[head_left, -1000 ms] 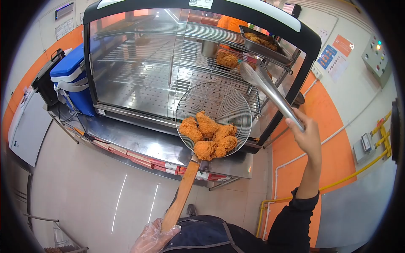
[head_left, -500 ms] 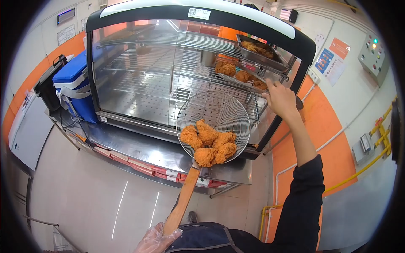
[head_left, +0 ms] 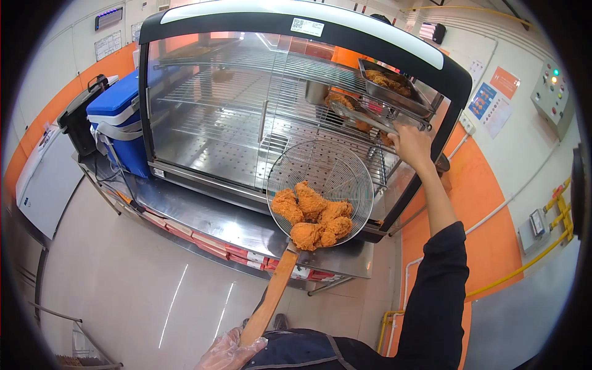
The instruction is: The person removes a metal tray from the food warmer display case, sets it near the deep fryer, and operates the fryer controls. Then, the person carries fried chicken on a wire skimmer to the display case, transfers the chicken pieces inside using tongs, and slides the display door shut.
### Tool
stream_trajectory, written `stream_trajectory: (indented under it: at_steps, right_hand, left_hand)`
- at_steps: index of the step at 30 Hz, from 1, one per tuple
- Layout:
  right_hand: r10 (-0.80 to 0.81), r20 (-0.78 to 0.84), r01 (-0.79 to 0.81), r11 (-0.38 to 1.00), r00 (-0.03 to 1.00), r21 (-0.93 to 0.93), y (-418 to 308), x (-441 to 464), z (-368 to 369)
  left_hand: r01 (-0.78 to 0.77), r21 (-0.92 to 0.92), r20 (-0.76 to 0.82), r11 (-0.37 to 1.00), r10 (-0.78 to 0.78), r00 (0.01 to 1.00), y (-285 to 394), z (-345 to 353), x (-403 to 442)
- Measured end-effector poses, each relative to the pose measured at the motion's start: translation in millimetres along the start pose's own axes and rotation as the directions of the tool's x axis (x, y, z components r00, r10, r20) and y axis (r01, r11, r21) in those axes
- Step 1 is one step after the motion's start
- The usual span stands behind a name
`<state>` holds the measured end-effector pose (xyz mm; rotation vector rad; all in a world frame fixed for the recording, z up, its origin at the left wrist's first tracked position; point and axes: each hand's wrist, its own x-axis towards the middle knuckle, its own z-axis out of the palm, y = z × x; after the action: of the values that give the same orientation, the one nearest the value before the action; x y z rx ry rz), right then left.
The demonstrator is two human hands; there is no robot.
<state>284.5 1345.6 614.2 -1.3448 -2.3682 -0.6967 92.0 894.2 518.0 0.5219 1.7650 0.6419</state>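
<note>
My left hand (head_left: 229,351), in a clear plastic glove, is closed around the wooden handle of a large round wire skimmer (head_left: 320,161). Several pieces of fried chicken (head_left: 311,213) lie in the skimmer's lower half, in front of the display cabinet. My right hand (head_left: 412,145) is bare and grips metal tongs (head_left: 364,117) at the open right side of the cabinet. The tongs reach inside over more fried chicken on the middle rack, which they partly hide. Above them, a metal tray (head_left: 404,98) holds further chicken.
The glass-fronted display cabinet (head_left: 203,129) with wire racks stands on a steel table (head_left: 203,209). A blue cool box (head_left: 117,120) and a dark bin (head_left: 80,120) are at its left. Red flat boxes (head_left: 209,245) are stacked below. Yellow pipes (head_left: 561,213) run along the right wall.
The tongs have swung into clear view over the middle rack, covering part of the chicken there. The camera view has shifted slightly; the skimmer with its chicken stays in my left hand.
</note>
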Motion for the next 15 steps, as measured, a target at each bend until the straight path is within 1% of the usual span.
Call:
stream_trajectory:
  at_steps: [2,5,7,8,10,11,12,14,15]
  right_hand:
    - [0.001,-0.041,0.000,1.000,0.999,0.017,-3.5,-6.3,-2.1]
    - [0.057,-0.015,-0.056,0.997,0.998,0.054,-6.1,-7.3,-1.9]
    - [0.083,-0.035,-0.082,0.996,0.996,0.034,-12.0,-8.1,-0.4]
    - [0.094,-0.046,-0.093,0.995,0.994,0.025,-16.3,-7.1,0.3]
    - [0.167,-0.060,-0.165,0.986,0.984,0.032,-23.2,-4.6,6.0]
    - [0.203,-0.068,-0.201,0.979,0.977,0.036,-26.9,-2.6,8.5]
    - [0.234,-0.061,-0.232,0.972,0.970,0.036,-33.0,0.3,9.5]
    - [0.299,-0.047,-0.297,0.954,0.953,0.032,-47.2,8.9,10.4]
    - [0.308,-0.024,-0.307,0.951,0.951,0.017,-51.7,14.3,13.7]
  left_hand:
    - [0.004,-0.014,0.001,1.000,-0.004,1.000,-0.6,0.0,0.8]
    - [0.019,-0.038,0.001,0.999,-0.019,1.000,0.8,0.0,0.7]
    - [0.017,-0.045,0.003,0.999,-0.017,1.000,-9.6,0.4,6.7]
    - [-0.093,-0.014,0.005,0.996,0.093,0.996,-14.4,-0.4,8.1]
    - [-0.305,0.046,0.017,0.951,0.304,0.952,-27.0,-2.3,10.2]
    - [-0.485,0.215,0.053,0.848,0.486,0.873,-42.3,-4.0,17.3]
    - [-0.632,0.368,0.121,0.682,0.639,0.760,-62.1,-6.3,28.2]
    - [-0.536,0.391,0.122,0.748,0.536,0.836,-51.3,-7.0,24.9]
    - [-0.259,0.256,0.067,0.931,0.250,0.966,-12.9,-5.8,7.8]
